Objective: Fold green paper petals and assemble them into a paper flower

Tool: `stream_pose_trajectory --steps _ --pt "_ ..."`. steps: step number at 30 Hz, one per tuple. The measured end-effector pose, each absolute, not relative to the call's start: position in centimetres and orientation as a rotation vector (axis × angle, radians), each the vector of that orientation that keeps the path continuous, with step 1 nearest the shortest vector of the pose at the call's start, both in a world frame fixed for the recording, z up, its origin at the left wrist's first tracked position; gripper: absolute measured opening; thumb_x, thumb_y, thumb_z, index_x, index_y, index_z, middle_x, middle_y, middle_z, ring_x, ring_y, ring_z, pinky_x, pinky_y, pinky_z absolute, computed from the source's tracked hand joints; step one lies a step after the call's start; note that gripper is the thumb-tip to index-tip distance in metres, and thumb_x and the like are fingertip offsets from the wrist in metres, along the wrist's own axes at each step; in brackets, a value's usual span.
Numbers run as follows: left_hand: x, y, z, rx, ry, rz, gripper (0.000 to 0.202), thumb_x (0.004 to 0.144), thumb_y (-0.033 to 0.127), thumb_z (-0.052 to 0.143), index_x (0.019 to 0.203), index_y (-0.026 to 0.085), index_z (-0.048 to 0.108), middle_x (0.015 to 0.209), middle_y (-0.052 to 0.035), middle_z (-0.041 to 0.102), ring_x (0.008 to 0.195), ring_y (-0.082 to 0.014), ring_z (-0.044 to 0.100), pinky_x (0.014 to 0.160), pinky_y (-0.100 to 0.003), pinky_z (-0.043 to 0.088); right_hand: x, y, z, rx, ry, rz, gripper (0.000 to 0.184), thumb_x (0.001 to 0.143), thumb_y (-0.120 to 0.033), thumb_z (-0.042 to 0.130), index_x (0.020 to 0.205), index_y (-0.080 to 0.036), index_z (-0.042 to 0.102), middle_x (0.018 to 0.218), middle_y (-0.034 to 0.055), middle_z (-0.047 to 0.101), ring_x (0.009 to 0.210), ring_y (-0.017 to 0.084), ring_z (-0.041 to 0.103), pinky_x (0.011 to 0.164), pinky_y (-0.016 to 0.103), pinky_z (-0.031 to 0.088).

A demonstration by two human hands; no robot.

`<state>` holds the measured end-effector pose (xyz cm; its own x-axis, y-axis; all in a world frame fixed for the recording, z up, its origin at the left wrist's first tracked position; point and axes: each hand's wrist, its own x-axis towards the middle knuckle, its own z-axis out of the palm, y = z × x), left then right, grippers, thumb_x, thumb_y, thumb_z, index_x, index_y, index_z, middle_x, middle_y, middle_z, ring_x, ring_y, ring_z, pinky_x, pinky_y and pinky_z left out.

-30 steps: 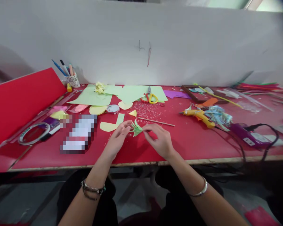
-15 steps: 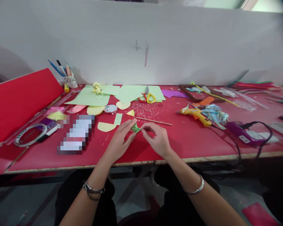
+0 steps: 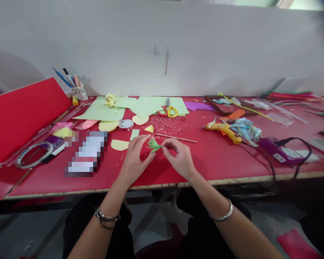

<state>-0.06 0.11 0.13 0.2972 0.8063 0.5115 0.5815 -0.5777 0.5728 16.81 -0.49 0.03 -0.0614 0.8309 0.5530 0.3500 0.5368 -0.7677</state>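
A small green paper tuft [image 3: 153, 145] with fringed strips fans out toward the left. My right hand [image 3: 177, 154] pinches its narrow end between thumb and fingertips. Around the fringed side curves my left hand [image 3: 137, 154], thumb and fingers apart; whether the thumb touches a strip is hard to tell. Just beyond the hands lie a thin wooden stick [image 3: 176, 138] and a small yellow paper wedge [image 3: 149, 128]. A cut pale yellow paper piece [image 3: 120, 145] and a light green paper strip [image 3: 134, 134] are beside my left hand.
Red-and-yellow scissors [image 3: 168, 109] rest on light green paper sheets [image 3: 140, 106] at the back. To the right are a yellow glue gun [image 3: 223, 130], with its cord, and a purple power strip [image 3: 275, 153]. A phone [image 3: 88, 153] and a tape roll [image 3: 34, 155] lie left.
My left fingers have opened away from the green paper tuft, whose strips now show spread out. My right hand keeps its pinch in nearly the same place.
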Motion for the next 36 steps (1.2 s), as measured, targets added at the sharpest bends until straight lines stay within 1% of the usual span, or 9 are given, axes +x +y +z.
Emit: stream_pose_trajectory --steps 3,5,7,11,15,21,28,32,36 --pt "-0.06 0.12 0.02 2.119 1.238 1.126 0.043 0.085 0.038 0.047 0.124 0.021 0.039 0.122 -0.0098 0.046 0.101 -0.0182 0.053 0.089 -0.034 0.044 16.78 -0.33 -0.05 -1.023 -1.602 0.579 0.008 0.077 -0.017 0.049 0.08 -0.019 0.056 0.075 0.0014 0.061 0.071 0.013 0.059 0.068 0.024 0.049" --pt "-0.02 0.06 0.0 2.03 1.19 1.113 0.04 0.088 0.038 0.042 0.124 0.021 0.039 0.121 -0.0103 0.048 0.094 -0.0167 0.056 0.084 -0.033 0.047 16.77 -0.26 -0.08 -1.018 -1.586 0.595 0.008 0.077 -0.017 0.05 0.08 -0.019 0.056 0.075 0.0012 0.061 0.071 0.012 0.059 0.069 0.025 0.049" --pt "0.04 -0.01 0.0 1.982 1.16 1.108 0.04 0.088 0.038 0.04 0.124 0.021 0.039 0.121 -0.0107 0.048 0.094 -0.0171 0.056 0.083 -0.033 0.047 16.75 -0.24 -0.12 -1.005 -1.586 0.608 0.008 0.076 -0.017 0.05 0.08 -0.019 0.057 0.076 0.0014 0.062 0.072 0.013 0.059 0.069 0.025 0.05" --pt "0.14 -0.06 -0.02 1.945 1.101 1.078 0.048 0.084 0.037 0.049 0.128 0.022 0.035 0.125 -0.0106 0.046 0.099 -0.0181 0.055 0.085 -0.032 0.047 16.75 -0.33 -0.25 -0.976 -1.607 0.646 0.007 0.076 -0.018 0.052 0.081 -0.019 0.057 0.077 0.0018 0.063 0.074 0.013 0.061 0.071 0.027 0.051" --pt "0.13 0.01 -0.09 1.911 1.053 1.077 0.049 0.085 0.034 0.048 0.13 0.022 0.033 0.119 -0.0097 0.049 0.098 -0.0173 0.055 0.084 -0.031 0.048 16.75 -0.4 -0.33 -0.971 -1.622 0.679 0.006 0.076 -0.019 0.053 0.08 -0.019 0.057 0.076 0.0017 0.063 0.073 0.014 0.061 0.071 0.028 0.051" --pt "0.05 0.15 -0.33 1.882 1.089 1.092 0.053 0.084 0.034 0.051 0.132 0.023 0.03 0.112 -0.0087 0.051 0.09 -0.0154 0.056 0.08 -0.03 0.048 16.77 -0.21 0.09 -0.977 -1.534 0.719 0.003 0.076 -0.019 0.052 0.077 -0.019 0.055 0.075 0.0009 0.059 0.072 0.012 0.057 0.069 0.025 0.048" --pt "0.0 0.08 -0.34 1.865 1.122 1.12 0.056 0.081 0.032 0.055 0.131 0.024 0.031 0.108 -0.0069 0.053 0.093 -0.0162 0.057 0.085 -0.032 0.046 17.3 0.3 0.17 -1.081 -1.348 0.74 0.004 0.073 -0.023 0.054 0.073 -0.02 0.052 0.072 0.0001 0.057 0.069 0.013 0.055 0.065 0.025 0.046" --pt "0.05 -0.04 -0.2 1.798 1.094 1.094 0.057 0.08 0.031 0.056 0.131 0.026 0.03 0.109 -0.0065 0.053 0.084 -0.0136 0.059 0.076 -0.029 0.05 17.37 0.4 0.04 -1.101 -1.39 0.71 0.003 0.073 -0.022 0.054 0.072 -0.02 0.052 0.071 0.0001 0.057 0.068 0.012 0.055 0.063 0.025 0.045" --pt "0.1 -0.05 -0.1 1.742 1.055 1.113 0.057 0.078 0.031 0.059 0.129 0.024 0.034 0.106 -0.0078 0.053 0.078 -0.0131 0.059 0.068 -0.026 0.052 17.39 0.37 0.05 -1.109 -1.458 0.606 0.001 0.073 -0.018 0.052 0.072 -0.019 0.052 0.069 -0.0001 0.057 0.063 0.012 0.053 0.06 0.024 0.045"
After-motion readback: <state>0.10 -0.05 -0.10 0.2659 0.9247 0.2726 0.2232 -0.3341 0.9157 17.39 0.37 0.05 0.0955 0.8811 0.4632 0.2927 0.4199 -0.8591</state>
